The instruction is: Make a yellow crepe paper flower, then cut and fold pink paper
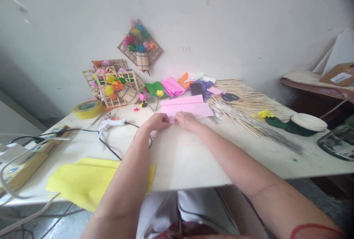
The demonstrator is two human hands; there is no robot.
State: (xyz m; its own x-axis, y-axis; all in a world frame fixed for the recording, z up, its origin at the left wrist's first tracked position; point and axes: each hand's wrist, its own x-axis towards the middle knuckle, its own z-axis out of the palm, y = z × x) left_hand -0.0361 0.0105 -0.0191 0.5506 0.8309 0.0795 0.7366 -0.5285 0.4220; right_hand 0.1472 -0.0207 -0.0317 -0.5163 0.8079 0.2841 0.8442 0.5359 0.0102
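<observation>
A sheet of pink crepe paper (193, 110) lies on the white table in front of me, its far side folded or rolled over. My left hand (158, 122) pinches the near left edge of the paper. Beside it, my right hand (186, 120) has its fingers closed on the same edge, a small gap from the left. Fingertips are partly hidden, and the paper between the hands looks bent up. Beyond the sheet stand a yellow paper flower (160, 93) and a pink one (142, 97).
Left are a glue gun (112, 123), yellow tape roll (88, 109), power strip (33, 161) and yellow paper (83, 180). Flower-decorated bamboo frames (116, 88) stand behind. Right lie wires (257, 125), sticks (249, 102), scissors (230, 97) and a white-topped round container (309, 122).
</observation>
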